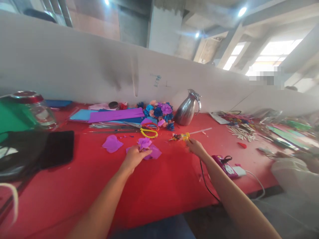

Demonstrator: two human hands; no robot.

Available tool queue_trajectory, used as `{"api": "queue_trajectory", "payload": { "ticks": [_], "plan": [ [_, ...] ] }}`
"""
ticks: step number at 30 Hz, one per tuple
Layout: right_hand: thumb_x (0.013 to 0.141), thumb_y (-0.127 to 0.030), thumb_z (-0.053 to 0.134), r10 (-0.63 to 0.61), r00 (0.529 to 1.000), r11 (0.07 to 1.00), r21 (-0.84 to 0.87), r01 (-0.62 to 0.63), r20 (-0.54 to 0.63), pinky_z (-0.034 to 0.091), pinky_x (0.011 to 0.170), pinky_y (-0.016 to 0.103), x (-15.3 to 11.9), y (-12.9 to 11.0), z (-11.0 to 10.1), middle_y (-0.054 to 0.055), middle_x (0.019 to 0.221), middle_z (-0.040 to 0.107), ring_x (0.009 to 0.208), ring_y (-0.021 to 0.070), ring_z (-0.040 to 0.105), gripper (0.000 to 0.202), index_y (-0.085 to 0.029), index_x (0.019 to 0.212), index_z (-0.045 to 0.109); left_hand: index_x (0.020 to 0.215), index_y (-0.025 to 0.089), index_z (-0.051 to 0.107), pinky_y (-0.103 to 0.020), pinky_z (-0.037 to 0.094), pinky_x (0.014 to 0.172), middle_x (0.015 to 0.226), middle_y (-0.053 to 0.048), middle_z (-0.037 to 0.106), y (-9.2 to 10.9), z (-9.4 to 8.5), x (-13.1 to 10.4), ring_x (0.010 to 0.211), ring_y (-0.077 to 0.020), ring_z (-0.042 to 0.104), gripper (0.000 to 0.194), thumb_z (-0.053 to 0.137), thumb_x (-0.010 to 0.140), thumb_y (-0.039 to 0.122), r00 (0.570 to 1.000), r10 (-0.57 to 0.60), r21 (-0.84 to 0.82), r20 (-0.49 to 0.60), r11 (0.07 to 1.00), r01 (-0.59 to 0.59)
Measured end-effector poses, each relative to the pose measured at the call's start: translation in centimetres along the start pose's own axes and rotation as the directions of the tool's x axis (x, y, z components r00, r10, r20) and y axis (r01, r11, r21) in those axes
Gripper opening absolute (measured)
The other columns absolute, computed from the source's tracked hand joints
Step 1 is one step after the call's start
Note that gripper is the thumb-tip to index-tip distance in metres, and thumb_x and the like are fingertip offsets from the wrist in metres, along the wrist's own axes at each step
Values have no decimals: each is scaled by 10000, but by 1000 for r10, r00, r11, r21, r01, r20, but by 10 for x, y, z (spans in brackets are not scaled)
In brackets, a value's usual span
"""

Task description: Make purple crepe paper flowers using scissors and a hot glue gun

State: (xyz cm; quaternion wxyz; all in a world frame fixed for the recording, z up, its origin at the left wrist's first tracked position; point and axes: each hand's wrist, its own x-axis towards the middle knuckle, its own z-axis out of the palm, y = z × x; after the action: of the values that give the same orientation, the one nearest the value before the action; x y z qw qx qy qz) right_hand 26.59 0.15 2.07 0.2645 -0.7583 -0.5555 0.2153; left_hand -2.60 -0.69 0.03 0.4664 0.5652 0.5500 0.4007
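My left hand (134, 157) is closed around a small purple paper flower (144, 143), above purple petals (155, 152) lying on the red table (154, 186). Another purple petal piece (112, 144) lies left of that hand. My right hand (195, 146) has its fingers closed at a yellow glue gun (185, 136), whose nozzle end points left; a pale glue stick (203, 130) extends behind it to the right. Yellow-handled scissors (149, 133) lie just beyond my left hand.
Finished paper flowers (159, 113) are heaped beside a steel jug (186, 108). Purple and blue paper sheets (116, 115) lie at the back. A glass jar (41, 111) stands left, a purple power strip (225, 167) right. Another person's sleeve (290, 171) shows at the right edge.
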Motion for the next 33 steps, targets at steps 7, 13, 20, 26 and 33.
{"api": "queue_trajectory", "payload": {
  "ticks": [7,13,20,26,33],
  "plan": [
    [744,-294,627,-554,819,801,-169,574,151,345,931,377,-34,-84,39,68,1185,615,1100,252,491,376,-234,1114,638,567,178,541,-240,257,500,495,39,444,-8,-10,6,516,-130,428,228,631,633,377,983,123,212,-134,973,-93],
    [690,-209,592,-548,783,758,-220,614,295,367,780,338,-42,-123,74,59,860,702,938,252,565,164,-209,789,724,635,163,591,-229,272,502,513,43,468,-13,-8,8,525,-131,440,158,623,619,317,988,114,160,-104,982,-97],
    [716,-256,555,-384,923,854,371,364,-22,385,675,277,-16,-104,80,27,766,722,729,187,591,214,-194,753,757,975,190,616,-237,427,684,775,7,619,-12,-7,5,731,-147,566,388,692,669,417,990,81,-278,-115,954,-110],
    [581,-376,708,-95,995,414,910,24,17,349,586,244,-9,-95,88,-13,578,621,567,116,479,217,-163,624,719,926,204,644,-251,431,791,892,-27,652,-17,-10,9,841,-156,578,414,677,686,540,988,7,-514,-153,853,-85],
    [522,-362,780,-43,995,207,975,-82,93,322,552,232,-12,-100,86,-27,535,567,535,90,428,226,-163,562,680,847,169,713,-243,415,725,781,-27,662,-12,-14,9,746,-151,543,371,709,674,498,978,81,-392,-192,907,-152]
  ]
}}
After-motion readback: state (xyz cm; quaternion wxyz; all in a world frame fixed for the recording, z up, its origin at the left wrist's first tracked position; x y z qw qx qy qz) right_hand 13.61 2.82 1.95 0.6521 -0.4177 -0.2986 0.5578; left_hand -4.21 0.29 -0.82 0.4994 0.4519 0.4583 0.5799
